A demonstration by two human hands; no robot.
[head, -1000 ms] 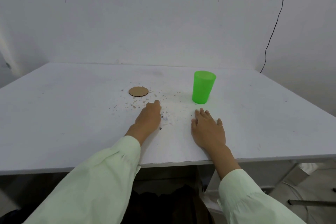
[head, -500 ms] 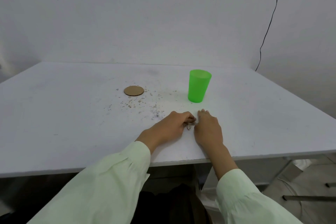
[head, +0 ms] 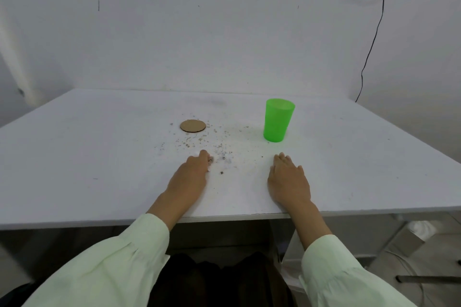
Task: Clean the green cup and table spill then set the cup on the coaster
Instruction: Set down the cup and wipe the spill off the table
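A green plastic cup (head: 277, 121) stands upright on the white table (head: 87, 157), right of centre. A round brown coaster (head: 192, 126) lies flat to its left, apart from it. Crumbs and dark specks of the spill (head: 214, 147) are scattered between the coaster, the cup and my hands. My left hand (head: 192, 176) rests curled at the near edge of the spill, with a small white tissue showing at its fingertips. My right hand (head: 288, 179) lies flat, palm down, in front of the cup and holds nothing.
The table's front edge (head: 224, 218) runs just under my wrists. A black cable (head: 371, 45) hangs down the wall at the back right. A white wall stands close behind the table.
My left hand swept right across the spill until it met my right hand, then drew back left to the near edge of the crumbs. My right hand stayed put.
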